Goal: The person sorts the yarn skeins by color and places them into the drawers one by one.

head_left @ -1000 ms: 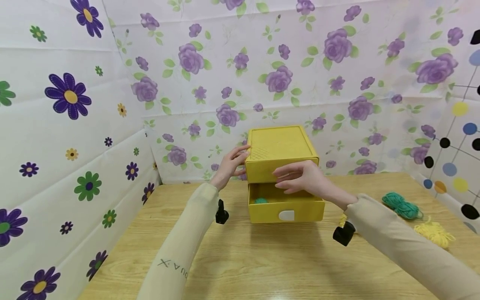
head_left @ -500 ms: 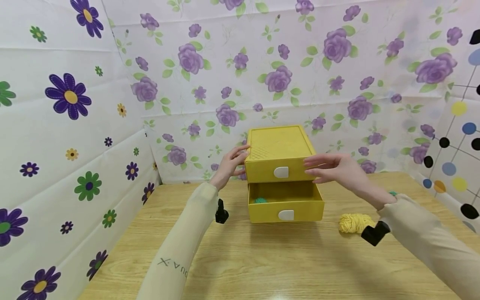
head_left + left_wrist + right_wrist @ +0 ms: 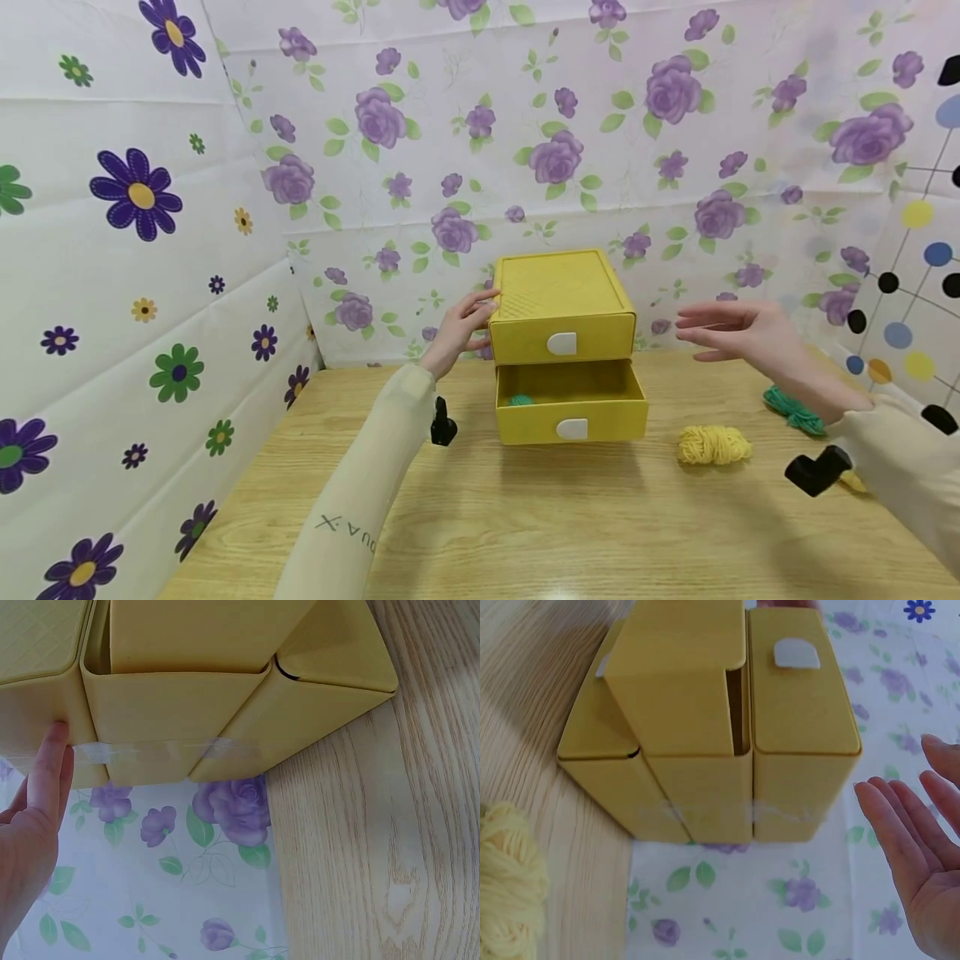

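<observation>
A yellow cabinet of stacked drawers [image 3: 562,283] stands on the wooden table. Its middle drawer [image 3: 536,424] is pulled out, and a bit of green yarn [image 3: 521,400] shows inside at the left. The top drawer [image 3: 517,340], with a white tab [image 3: 562,343], is closed. My left hand [image 3: 452,333] rests against the cabinet's upper left side, fingers extended; the left wrist view shows a fingertip [image 3: 60,733] on the side wall. In the air to the cabinet's right is my right hand [image 3: 753,332], fingers loosely straight, holding nothing.
A yellow yarn skein [image 3: 714,446] lies on the table [image 3: 570,525] right of the cabinet. Farther right are a green skein [image 3: 793,410] and more yellow yarn [image 3: 852,481], both partly hidden by my right arm. Flowered sheets [image 3: 420,208] hang behind and at the left.
My right hand has moved right, from in front of the top drawer to beside the cabinet, uncovering the white tab and the near yellow skein. The left hand stays in place.
</observation>
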Demonstrator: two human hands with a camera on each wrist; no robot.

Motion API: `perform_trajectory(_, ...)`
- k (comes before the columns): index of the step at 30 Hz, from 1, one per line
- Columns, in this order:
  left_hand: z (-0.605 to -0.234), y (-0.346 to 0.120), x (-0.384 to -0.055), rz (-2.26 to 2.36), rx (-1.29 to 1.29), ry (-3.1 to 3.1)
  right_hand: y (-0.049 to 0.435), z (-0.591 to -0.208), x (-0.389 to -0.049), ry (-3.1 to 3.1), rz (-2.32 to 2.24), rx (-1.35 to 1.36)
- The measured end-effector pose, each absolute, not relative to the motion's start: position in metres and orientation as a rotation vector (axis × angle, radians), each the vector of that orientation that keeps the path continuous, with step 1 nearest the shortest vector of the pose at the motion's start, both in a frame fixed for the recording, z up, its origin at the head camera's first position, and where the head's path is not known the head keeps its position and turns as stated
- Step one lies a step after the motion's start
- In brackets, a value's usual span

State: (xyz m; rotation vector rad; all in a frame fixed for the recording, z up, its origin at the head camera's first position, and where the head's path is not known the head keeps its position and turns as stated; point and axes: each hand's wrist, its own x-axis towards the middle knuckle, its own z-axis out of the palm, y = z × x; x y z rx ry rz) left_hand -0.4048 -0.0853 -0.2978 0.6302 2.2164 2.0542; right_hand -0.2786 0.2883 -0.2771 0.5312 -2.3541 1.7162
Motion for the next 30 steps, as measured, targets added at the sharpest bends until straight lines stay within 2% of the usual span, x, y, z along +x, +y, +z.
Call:
perform_trajectory(13, -0.299, -0.087, -0.404, 2.062, 0.641, 2.218, 0.344, -0.304, -0.289, -2.423, 1.723, 0.354)
perform_trajectory(25, -0.299, -0.087, -0.405, 2.055, 0.648, 2.211, 0.393, -0.33, -0.294, -2.653, 1.271, 0.18)
perform_trajectory(30, -0.298, -0.086, -0.404, 2.051, 0.65, 2.215, 0.41, -0.34, -0.295, -2.72, 1.217, 0.168)
